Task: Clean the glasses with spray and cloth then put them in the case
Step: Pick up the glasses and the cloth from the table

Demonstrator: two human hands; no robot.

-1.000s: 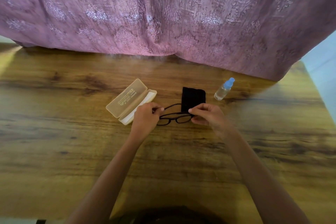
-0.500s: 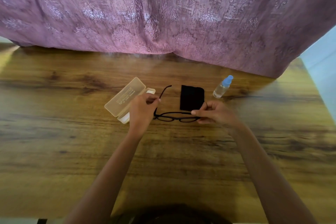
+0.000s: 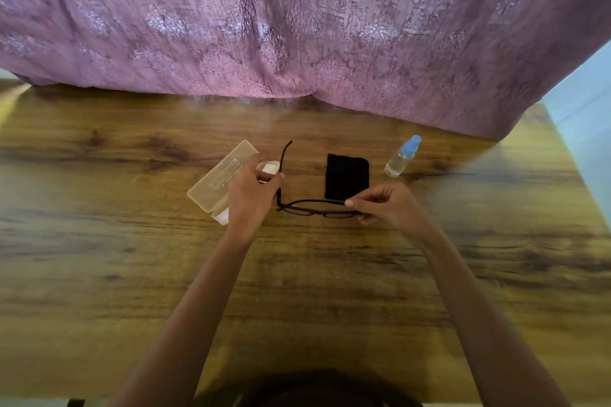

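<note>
Black-framed glasses (image 3: 314,210) hang just above the wooden table (image 3: 99,258), held between both hands. My left hand (image 3: 253,196) pinches the left temple arm, which is swung open and points away from me. My right hand (image 3: 385,203) pinches the frame's right end. A folded black cloth (image 3: 347,175) lies flat just behind the glasses. The open beige glasses case (image 3: 220,178) lies to the left, partly hidden by my left hand. At the right stands a small clear spray bottle (image 3: 401,157) with a blue cap, leaning slightly.
A purple patterned curtain (image 3: 297,26) hangs along the table's far edge. A pale blue wall (image 3: 585,122) shows at the right. Bare wood stretches to both sides and toward me.
The left temple arm has been unfolded and now points away from me. Both hands have moved apart a little, with the glasses shifted clear of the cloth.
</note>
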